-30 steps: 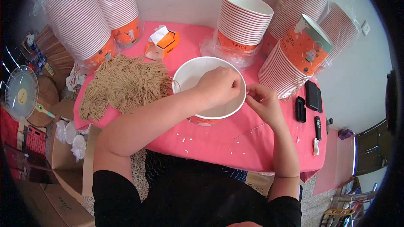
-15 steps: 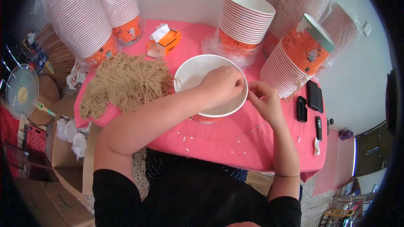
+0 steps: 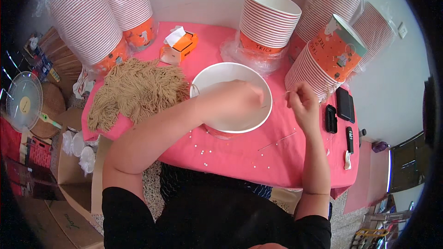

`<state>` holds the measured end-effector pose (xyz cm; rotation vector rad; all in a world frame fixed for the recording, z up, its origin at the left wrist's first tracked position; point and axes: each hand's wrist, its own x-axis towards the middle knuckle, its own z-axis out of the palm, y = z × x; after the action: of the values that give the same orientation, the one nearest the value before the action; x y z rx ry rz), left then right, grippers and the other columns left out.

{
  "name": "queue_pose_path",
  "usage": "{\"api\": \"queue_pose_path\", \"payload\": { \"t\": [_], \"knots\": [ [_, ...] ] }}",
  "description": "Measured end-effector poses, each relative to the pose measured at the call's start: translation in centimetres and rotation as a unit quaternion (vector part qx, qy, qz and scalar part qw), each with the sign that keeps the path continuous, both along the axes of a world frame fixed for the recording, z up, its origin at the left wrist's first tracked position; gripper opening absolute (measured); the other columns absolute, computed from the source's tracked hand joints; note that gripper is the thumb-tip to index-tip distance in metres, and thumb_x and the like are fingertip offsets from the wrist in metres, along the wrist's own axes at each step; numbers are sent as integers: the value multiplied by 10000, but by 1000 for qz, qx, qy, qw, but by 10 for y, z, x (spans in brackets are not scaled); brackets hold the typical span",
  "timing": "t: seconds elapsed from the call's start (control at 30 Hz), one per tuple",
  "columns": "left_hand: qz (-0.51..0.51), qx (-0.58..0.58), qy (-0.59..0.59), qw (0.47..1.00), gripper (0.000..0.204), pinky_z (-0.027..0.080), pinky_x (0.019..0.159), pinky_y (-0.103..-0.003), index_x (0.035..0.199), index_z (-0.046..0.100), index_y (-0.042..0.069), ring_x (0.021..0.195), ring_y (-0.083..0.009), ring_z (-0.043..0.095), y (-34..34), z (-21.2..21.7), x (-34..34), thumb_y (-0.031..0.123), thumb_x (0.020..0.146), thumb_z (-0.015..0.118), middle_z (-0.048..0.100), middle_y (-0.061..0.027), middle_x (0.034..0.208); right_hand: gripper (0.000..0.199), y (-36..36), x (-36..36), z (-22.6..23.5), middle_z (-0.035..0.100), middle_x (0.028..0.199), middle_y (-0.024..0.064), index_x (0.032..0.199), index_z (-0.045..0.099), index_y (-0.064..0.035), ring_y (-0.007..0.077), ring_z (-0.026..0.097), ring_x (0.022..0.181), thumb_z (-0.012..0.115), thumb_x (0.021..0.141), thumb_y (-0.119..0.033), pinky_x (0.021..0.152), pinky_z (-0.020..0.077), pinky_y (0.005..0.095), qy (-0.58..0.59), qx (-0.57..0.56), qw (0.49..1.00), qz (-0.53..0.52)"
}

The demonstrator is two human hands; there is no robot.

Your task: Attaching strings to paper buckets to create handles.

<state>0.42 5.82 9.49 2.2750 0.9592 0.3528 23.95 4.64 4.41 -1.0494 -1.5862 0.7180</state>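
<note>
A white-lined paper bucket (image 3: 230, 68) stands on the pink cloth in front of me. My left hand (image 3: 248, 97) is inside its mouth, smeared by motion, so its fingers cannot be made out. Just beyond the right rim, my right hand (image 3: 304, 101) is raised with thumb and fingers pinched on a short bit of thin, pale cord (image 3: 288, 93). Another loop of cord (image 3: 195, 88) pokes through the bucket's left side. Left of the bucket lies a big heap of tan cords (image 3: 138, 90).
Stacks of nested buckets (image 3: 270, 20) line the back, with more at the left (image 3: 85, 18) and right (image 3: 332, 60). An orange box (image 3: 185, 46) sits behind the cords. A thin rod (image 3: 277, 141), white bits (image 3: 203, 152), a black case (image 3: 331, 119) and a phone (image 3: 345, 106) lie on the cloth (image 3: 230, 166).
My right hand has moved away from the bucket's rim, to the right. My left hand has gone from the right rim a little lower and leftward inside the bucket.
</note>
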Motion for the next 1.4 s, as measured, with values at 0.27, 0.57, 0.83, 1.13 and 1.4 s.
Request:
{"api": "queue_pose_path", "payload": {
  "t": [0.27, 0.57, 0.83, 1.13, 1.4],
  "knots": [
    [-41, -70, 55, 995, 276, 490, 773, -372, 982, 639, 15, 779, -246, 611, 1, -21, 9, 181, 864, 455, 634, -143, 922, 35, -19, -18, 23, 637, 997, 147, 958, 405, -44, 160, 619, 836, 377, 956, -23, 754, 485, 282, 97, -31, 966, 239],
    [-1, -369, -7, 929, 223, 483, 615, -257, 920, 642, 61, 672, -100, 570, 18, -10, 10, 236, 905, 504, 617, 8, 767, 27, -49, -46, 16, 626, 973, 150, 957, 409, -43, 167, 593, 864, 394, 955, -22, 756, 471, 283, 3, 15, 970, 241],
    [-30, -433, -9, 901, 137, 463, 523, -232, 885, 621, 22, 610, -100, 580, 15, -15, 3, 152, 849, 598, 624, -38, 754, 161, -63, -81, 8, 625, 1013, 194, 943, 441, -21, 227, 618, 847, 459, 829, 91, 718, 506, 310, -83, 206, 942, 252],
    [14, -417, -239, 877, 134, 330, 470, -182, 933, 597, 35, 569, -29, 455, 9, 9, -19, 135, 851, 559, 599, -11, 748, 152, -56, -71, 25, 587, 950, 141, 892, 504, -17, 264, 609, 816, 549, 777, 72, 689, 503, 327, -113, 231, 948, 187],
    [38, -197, -190, 961, 219, 482, 722, -225, 1076, 608, -11, 828, -66, 588, -25, 4, -29, 84, 880, 590, 652, -32, 926, 118, -35, -55, 50, 549, 776, 92, 838, 513, -14, 211, 570, 640, 580, 754, 35, 589, 469, 293, -114, 220, 959, 137]
  ]
}}
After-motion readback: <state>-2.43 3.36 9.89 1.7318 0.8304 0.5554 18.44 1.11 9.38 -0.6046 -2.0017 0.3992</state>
